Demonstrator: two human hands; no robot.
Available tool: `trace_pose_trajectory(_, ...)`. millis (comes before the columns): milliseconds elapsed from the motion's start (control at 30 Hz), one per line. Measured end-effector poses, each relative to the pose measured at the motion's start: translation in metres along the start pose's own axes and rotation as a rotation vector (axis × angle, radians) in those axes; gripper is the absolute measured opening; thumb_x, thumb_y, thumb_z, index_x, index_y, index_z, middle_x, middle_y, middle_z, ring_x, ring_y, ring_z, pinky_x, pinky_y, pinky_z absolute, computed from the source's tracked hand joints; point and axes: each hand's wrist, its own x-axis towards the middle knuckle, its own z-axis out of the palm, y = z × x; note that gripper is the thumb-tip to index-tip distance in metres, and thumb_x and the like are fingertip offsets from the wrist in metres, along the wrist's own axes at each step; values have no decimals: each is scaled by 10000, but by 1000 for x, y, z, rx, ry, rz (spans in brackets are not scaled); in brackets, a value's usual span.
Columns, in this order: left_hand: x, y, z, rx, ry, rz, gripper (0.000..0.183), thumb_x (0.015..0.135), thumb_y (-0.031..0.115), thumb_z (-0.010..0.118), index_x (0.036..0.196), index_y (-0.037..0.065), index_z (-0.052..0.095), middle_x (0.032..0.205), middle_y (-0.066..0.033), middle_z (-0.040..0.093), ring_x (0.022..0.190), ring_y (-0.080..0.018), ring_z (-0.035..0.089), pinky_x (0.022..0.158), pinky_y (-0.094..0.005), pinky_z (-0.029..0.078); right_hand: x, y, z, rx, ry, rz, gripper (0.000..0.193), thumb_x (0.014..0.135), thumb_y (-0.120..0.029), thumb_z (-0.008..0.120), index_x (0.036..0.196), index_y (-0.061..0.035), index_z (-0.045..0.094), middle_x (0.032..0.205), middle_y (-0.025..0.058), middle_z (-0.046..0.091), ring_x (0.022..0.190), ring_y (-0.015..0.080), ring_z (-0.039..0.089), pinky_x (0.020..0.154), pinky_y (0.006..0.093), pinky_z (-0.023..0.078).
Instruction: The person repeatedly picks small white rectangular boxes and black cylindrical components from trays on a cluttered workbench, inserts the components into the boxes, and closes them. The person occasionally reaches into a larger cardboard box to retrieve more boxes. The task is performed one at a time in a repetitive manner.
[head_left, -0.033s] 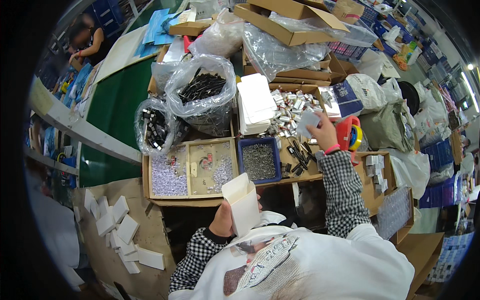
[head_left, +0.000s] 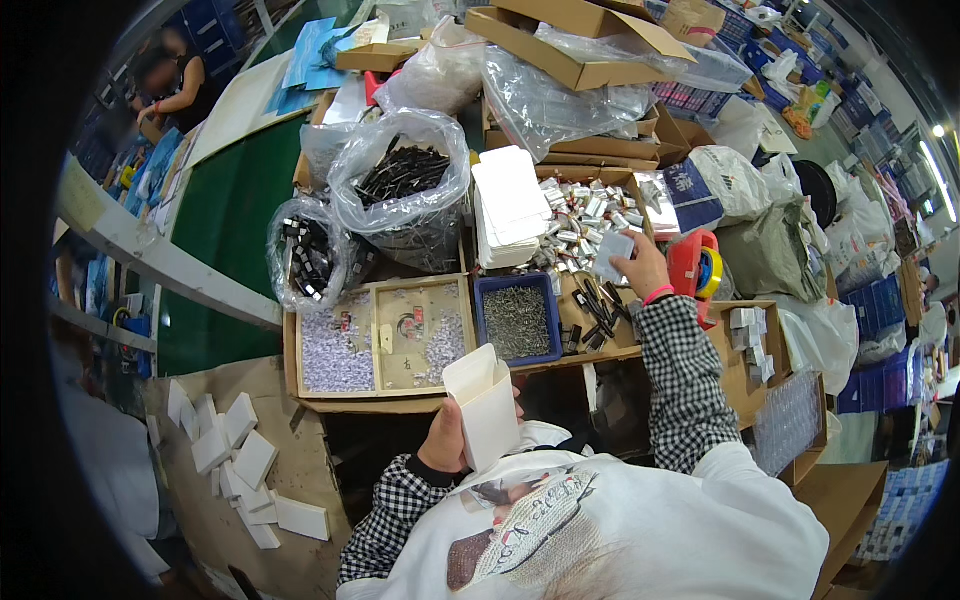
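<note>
A crowded workshop bench runs across the view, with a green surface [head_left: 225,250] at far left and a brown sheet [head_left: 300,450] at near left. In the head view, the hands are apart. The left hand [head_left: 446,437] grips an open box [head_left: 490,415] near the body, its flap up; whether anything lies inside, I cannot tell. The right hand [head_left: 645,268] pinches a pale packet [head_left: 613,252] over the near right part of the silver parts [head_left: 580,225].

Judging by how things lie, some work is done: white boxes [head_left: 257,458] lie in a loose pile on the sheet, looking closed. The box in hand is not yet shut, and plenty of loose stock is left: silver parts, black leads [head_left: 400,175] in a bag, and metal bits [head_left: 516,322] in a blue tray.

A white stack [head_left: 510,205] crowds the silver parts on their left. A red tape dispenser [head_left: 690,265] sits just right of the right hand, and full bags close in the far side.
</note>
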Motion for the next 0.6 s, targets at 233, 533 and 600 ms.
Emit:
trace_pose_trajectory(233,-7,0,-8,-37,91,-8,938,716,747,472,1322,44,338,1176,-122,502,999,-222,554,870,-389,477,4,53,17,274,-18,123,532,702,-144,723,1173,-10,513,945,141,643,843,214,636,735,298,502)
trace_pose_trajectory(533,-10,10,-16,32,-43,-4,980,704,750,488,1330,14,326,1176,-126,517,1018,-199,545,875,-347,461,-47,-30,-17,988,-129,116,459,815,5,618,1222,24,407,1020,112,613,899,169,615,771,269,518)
trace_pose_trajectory(600,-8,12,-13,140,-104,-1,986,707,748,491,1336,7,321,1169,-129,529,1027,-190,541,878,-326,451,-72,-64,-2,919,-166,1,462,819,-11,619,1227,27,406,989,101,617,872,162,619,755,261,518)
